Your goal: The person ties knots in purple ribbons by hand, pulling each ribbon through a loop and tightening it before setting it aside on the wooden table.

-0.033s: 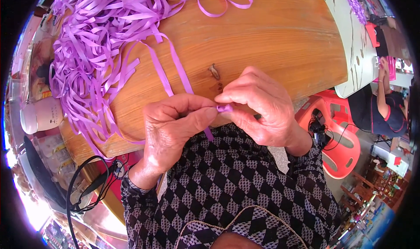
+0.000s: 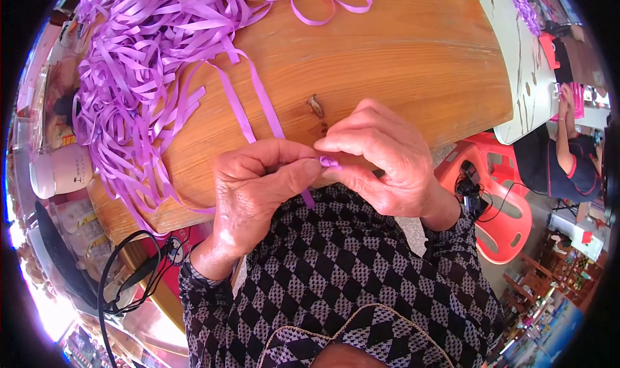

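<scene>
Over the near edge of the wooden table (image 2: 400, 58), my two hands meet at a small folded loop of purple ribbon (image 2: 329, 162). My left hand (image 2: 255, 184) pinches it between thumb and forefinger. From the other side, my right hand (image 2: 391, 161) grips the same loop with thumb and forefinger, the other fingers curled. A ribbon tail (image 2: 308, 199) hangs below the left fingers. Two ribbon strands (image 2: 266, 109) run from behind my left hand to a large tangled pile of purple ribbon (image 2: 155, 51) at the far left. The fingertips partly hide how the loop is folded.
At left are a white jar (image 2: 64, 172) and black cables (image 2: 123, 290). A red plastic stool (image 2: 504, 242) with a small black device (image 2: 475, 203) stands at right. Beyond it are a white marbled tabletop (image 2: 526, 77) and another person (image 2: 571, 168).
The ribbon loop between my fingertips looks smaller and more closed. My right fingertips have shifted slightly left, while my left hand is almost unmoved.
</scene>
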A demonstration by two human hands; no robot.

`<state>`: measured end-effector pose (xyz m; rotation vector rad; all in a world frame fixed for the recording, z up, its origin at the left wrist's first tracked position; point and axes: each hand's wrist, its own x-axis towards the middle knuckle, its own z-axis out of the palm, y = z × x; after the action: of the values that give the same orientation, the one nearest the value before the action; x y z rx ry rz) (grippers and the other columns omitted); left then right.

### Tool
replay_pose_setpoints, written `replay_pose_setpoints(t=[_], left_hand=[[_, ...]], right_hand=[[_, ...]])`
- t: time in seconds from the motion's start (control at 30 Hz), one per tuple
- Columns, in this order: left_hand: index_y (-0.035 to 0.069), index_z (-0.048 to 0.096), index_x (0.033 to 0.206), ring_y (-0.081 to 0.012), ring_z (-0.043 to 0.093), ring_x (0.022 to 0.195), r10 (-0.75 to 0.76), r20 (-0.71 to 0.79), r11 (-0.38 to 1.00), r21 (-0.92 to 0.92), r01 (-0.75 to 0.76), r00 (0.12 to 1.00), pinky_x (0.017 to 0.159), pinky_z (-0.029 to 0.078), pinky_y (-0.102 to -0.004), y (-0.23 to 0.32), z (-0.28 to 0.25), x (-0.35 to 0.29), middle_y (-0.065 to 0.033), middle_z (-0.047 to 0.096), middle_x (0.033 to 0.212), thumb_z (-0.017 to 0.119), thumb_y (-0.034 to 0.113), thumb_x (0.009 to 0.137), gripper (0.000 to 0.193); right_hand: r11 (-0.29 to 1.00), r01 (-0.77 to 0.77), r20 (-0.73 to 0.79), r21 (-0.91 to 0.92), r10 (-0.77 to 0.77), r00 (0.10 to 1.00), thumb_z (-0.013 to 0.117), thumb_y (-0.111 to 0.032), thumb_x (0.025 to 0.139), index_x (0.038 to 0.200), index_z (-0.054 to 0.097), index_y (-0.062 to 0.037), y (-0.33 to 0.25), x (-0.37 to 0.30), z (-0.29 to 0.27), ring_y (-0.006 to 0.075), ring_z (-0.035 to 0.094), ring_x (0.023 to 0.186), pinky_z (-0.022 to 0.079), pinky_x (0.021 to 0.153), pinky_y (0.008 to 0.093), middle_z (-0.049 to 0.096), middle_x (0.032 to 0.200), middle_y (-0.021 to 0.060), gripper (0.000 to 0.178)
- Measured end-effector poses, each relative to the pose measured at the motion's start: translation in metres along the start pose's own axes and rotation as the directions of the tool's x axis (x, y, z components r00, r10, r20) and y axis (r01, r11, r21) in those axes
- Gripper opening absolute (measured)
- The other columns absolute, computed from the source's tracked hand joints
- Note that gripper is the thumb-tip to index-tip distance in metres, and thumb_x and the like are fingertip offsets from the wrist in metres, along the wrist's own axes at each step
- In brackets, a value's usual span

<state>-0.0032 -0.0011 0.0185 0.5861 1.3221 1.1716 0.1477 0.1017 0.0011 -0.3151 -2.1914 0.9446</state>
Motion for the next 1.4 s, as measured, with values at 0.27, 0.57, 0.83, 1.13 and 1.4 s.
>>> replay_pose_setpoints(t=[0.27, 0.57, 0.83, 1.13, 1.4], left_hand=[[-0.004, 0.063, 0.086, -0.0033, 0.052, 0.063, -0.012, -0.047, 0.996, -0.087, 0.008, 0.999, 0.055, 0.041, -0.0166, -0.003, 0.003, 0.002, -0.0012, 0.062, 0.073, 0.063, 0.006, 0.081, 0.011], [-0.002, 0.064, 0.085, -0.0018, 0.046, 0.059, 0.042, -0.051, 0.999, 0.002, -0.042, 0.998, 0.052, 0.035, -0.0158, -0.001, -0.005, 0.000, 0.0014, 0.059, 0.070, 0.063, 0.008, 0.081, 0.011], [-0.003, 0.063, 0.085, -0.0024, 0.046, 0.059, 0.127, -0.050, 0.985, 0.122, -0.120, 0.991, 0.052, 0.037, -0.0166, 0.002, -0.004, -0.005, 0.0015, 0.057, 0.067, 0.062, 0.006, 0.082, 0.009], [-0.005, 0.061, 0.083, -0.0063, 0.048, 0.058, 0.371, -0.011, 0.852, 0.401, -0.336, 0.928, 0.052, 0.040, -0.0205, -0.008, -0.005, -0.003, -0.0014, 0.056, 0.065, 0.062, 0.004, 0.081, 0.009], [-0.002, 0.061, 0.080, -0.0161, 0.053, 0.054, 0.494, 0.029, 0.750, 0.492, -0.442, 0.869, 0.051, 0.041, -0.0257, -0.013, -0.005, -0.002, -0.0083, 0.055, 0.062, 0.064, 0.004, 0.078, 0.008]], right_hand=[[0.996, 0.083, -0.041, -0.031, -0.084, 0.996, 0.077, -0.005, 0.056, 0.089, 0.062, -0.0026, 0.003, -0.002, 0.005, 0.0203, 0.052, 0.061, 0.040, 0.050, 0.0288, 0.059, 0.078, 0.0075, 0.036], [0.997, -0.018, -0.030, 0.072, 0.021, 0.999, 0.070, 0.008, 0.061, 0.078, 0.060, -0.0025, 0.002, -0.002, 0.000, 0.0199, 0.050, 0.059, 0.037, 0.048, 0.0286, 0.057, 0.072, 0.0071, 0.023], [0.991, -0.076, -0.005, 0.113, 0.077, 0.997, 0.065, 0.010, 0.059, 0.076, 0.057, -0.0015, 0.004, -0.004, 0.000, 0.0194, 0.050, 0.058, 0.038, 0.052, 0.0289, 0.057, 0.071, 0.0070, 0.022], [0.968, -0.161, 0.015, 0.195, 0.161, 0.987, 0.070, 0.002, 0.067, 0.081, 0.058, 0.0005, 0.004, -0.009, 0.001, 0.0182, 0.051, 0.063, 0.040, 0.056, 0.0280, 0.059, 0.075, 0.0083, 0.019], [0.920, -0.226, 0.070, 0.321, 0.215, 0.974, 0.065, 0.005, 0.068, 0.080, 0.055, 0.0013, 0.000, -0.011, 0.004, 0.0157, 0.050, 0.064, 0.039, 0.058, 0.0264, 0.058, 0.076, 0.0084, 0.016]])
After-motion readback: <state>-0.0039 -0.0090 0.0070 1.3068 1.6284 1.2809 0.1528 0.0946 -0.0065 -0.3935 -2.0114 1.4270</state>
